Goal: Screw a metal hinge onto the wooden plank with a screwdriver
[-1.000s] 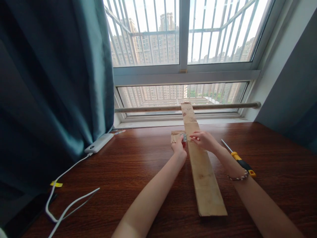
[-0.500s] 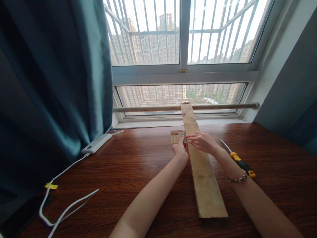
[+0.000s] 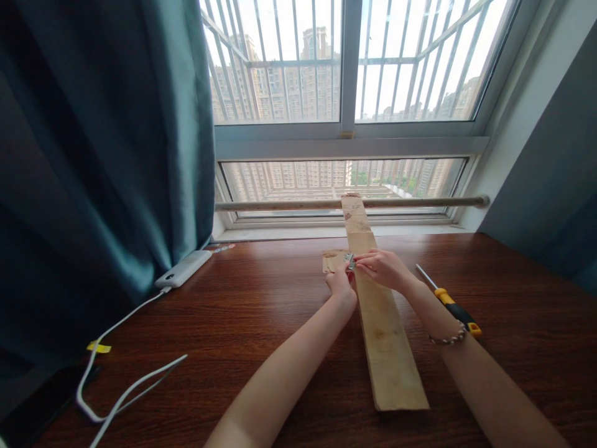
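A long wooden board lies lengthwise on the table, its far end reaching the rail by the window. Against its left edge is a short piece of wood. Where the two meet sits a small silvery metal piece, hinge-like in shape but too small to be sure. My left hand is closed, pinching this piece from the near left side. Over the board, my right hand has its fingers together, their tips at the right side of the metal piece.
A screwdriver with a yellow and black handle lies right of the board, beside my right forearm. At left are a white power bank and its white cable. A metal rail crosses before the window; a dark curtain hangs left.
My left hand has shifted slightly down and right, leaving more of the metal piece showing between my fingers. The right hand stays nearly in place. The view has moved a little.
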A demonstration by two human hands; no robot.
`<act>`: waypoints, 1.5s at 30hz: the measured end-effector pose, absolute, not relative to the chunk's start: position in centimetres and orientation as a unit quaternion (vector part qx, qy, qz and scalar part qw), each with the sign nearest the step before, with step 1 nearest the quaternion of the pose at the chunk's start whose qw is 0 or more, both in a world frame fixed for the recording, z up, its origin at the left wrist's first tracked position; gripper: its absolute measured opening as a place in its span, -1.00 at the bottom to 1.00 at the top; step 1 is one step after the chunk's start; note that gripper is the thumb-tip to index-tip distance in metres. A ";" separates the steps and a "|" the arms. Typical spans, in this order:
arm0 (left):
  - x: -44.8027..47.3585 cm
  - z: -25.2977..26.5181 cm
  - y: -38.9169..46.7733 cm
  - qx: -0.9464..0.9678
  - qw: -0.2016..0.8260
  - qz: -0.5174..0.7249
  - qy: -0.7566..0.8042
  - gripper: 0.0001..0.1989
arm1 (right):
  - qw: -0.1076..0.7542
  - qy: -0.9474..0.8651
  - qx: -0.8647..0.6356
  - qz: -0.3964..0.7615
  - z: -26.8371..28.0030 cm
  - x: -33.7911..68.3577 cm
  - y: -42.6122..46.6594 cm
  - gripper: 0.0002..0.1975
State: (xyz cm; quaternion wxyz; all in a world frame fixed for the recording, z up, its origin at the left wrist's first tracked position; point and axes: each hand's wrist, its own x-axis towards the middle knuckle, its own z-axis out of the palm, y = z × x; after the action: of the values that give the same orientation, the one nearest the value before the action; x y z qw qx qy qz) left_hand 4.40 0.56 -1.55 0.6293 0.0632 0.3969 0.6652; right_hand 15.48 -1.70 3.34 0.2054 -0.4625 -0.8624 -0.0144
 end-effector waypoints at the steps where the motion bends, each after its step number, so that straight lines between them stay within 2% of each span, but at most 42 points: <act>1: 4.4 -1.6 0.5 0.065 0.626 0.666 0.401 -0.85 | 0.206 -0.862 -0.463 -0.016 3.3 15.5 -1.7 -0.73; 11: 4.3 -0.9 -0.5 0.080 0.645 0.656 0.384 -0.82 | 0.206 -0.829 -0.518 -0.053 3.1 15.3 -1.9 -0.71; 31: 4.2 -0.6 -0.6 0.057 0.678 0.654 0.331 -0.84 | 0.249 -0.845 -0.469 -0.057 2.3 15.4 -1.7 -0.72; 45: 3.8 -0.7 -0.4 0.038 0.663 0.646 0.377 -0.85 | 0.264 -0.842 -0.468 -0.043 2.0 15.5 -1.5 -0.75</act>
State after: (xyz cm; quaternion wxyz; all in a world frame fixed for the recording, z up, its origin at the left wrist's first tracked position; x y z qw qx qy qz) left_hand 3.83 -0.42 -0.70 0.6627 0.0382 0.3766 0.6462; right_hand 15.50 -1.53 1.97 0.2636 -0.4679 -0.8424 -0.0429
